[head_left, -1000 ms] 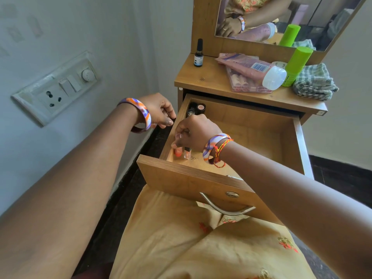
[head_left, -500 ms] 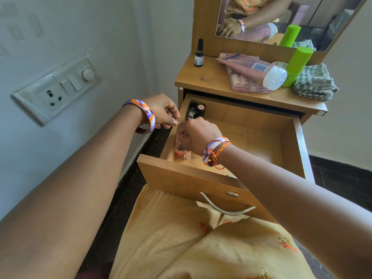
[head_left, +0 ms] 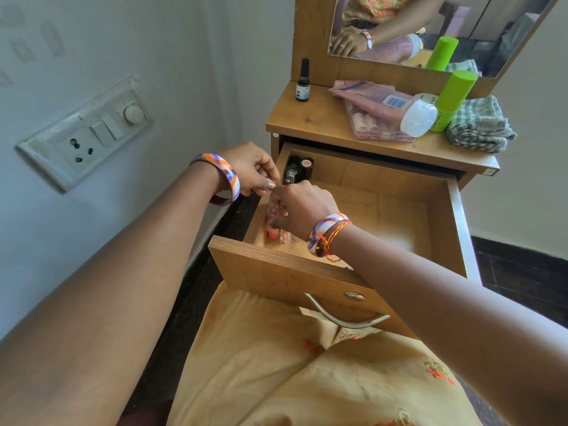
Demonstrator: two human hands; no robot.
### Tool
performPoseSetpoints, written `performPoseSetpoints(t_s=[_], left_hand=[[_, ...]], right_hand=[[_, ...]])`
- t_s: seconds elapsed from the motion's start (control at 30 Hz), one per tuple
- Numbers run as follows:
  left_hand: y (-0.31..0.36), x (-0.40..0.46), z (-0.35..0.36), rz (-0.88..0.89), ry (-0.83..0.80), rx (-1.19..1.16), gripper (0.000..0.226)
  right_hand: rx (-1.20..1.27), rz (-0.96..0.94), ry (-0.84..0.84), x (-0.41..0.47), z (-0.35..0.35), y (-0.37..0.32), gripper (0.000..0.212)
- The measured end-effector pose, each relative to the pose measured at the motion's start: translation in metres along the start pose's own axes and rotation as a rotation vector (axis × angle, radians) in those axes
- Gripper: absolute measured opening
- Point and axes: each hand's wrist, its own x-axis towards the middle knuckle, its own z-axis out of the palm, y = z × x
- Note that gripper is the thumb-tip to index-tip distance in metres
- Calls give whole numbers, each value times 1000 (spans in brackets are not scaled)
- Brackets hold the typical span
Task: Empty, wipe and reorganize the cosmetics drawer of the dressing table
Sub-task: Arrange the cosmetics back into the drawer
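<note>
The wooden drawer (head_left: 442,229) of the dressing table is pulled out over my lap. My right hand (head_left: 302,207) reaches into its left side and pinches a small clear tube (head_left: 272,211) with a pink cap. More small orange and pink tubes (head_left: 272,234) stand under it in the front left corner. Dark lipsticks (head_left: 299,170) stand in the back left corner. My left hand (head_left: 249,167) hovers at the drawer's left wall with loosely curled fingers, its thumb close to my right fingers. What my right palm covers is hidden.
On the tabletop (head_left: 310,118) are a dark dropper bottle (head_left: 303,84), a pink tube (head_left: 384,103) lying on a clear case (head_left: 368,130), a green bottle (head_left: 451,99) and a folded checked cloth (head_left: 479,124). A mirror (head_left: 430,26) stands behind. A switchboard (head_left: 89,133) is on the left wall.
My left hand has moved right to the drawer's left wall, close to my right hand. My right hand has risen slightly, lifting a clear tube off the front-left group.
</note>
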Motion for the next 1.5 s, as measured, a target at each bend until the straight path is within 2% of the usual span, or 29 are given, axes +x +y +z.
performPoseSetpoints(t_s=[0.27,0.47,0.63,0.77,0.87,1.0,1.17,1.33,1.4,1.5], left_hand=[[1,-1,1,3,5,-10,18],[6,-1,-6,49,41,-13,15],[28,10,-8,142,92,-98,19],[60,25,-4,248,155,-81,21],[81,33,0,308,165,-28,24],[94,37,3,343,161,34,24],[91,40,5,317,168,45,22],[93,39,8,324,236,74,20],[97,38,9,349,329,104,27],[103,36,9,403,502,200,53]], right_hand=[[-8,3,22,-1,-2,1,32],[128,22,59,-5,-27,4,42],[267,148,218,-3,-76,34,36],[104,286,412,9,-101,75,44],[-99,483,376,16,-112,101,58],[-98,608,283,23,-117,122,63],[-56,618,270,22,-124,129,47],[-37,570,302,10,-127,133,50],[24,527,335,4,-129,135,48],[169,406,357,-11,-136,135,49]])
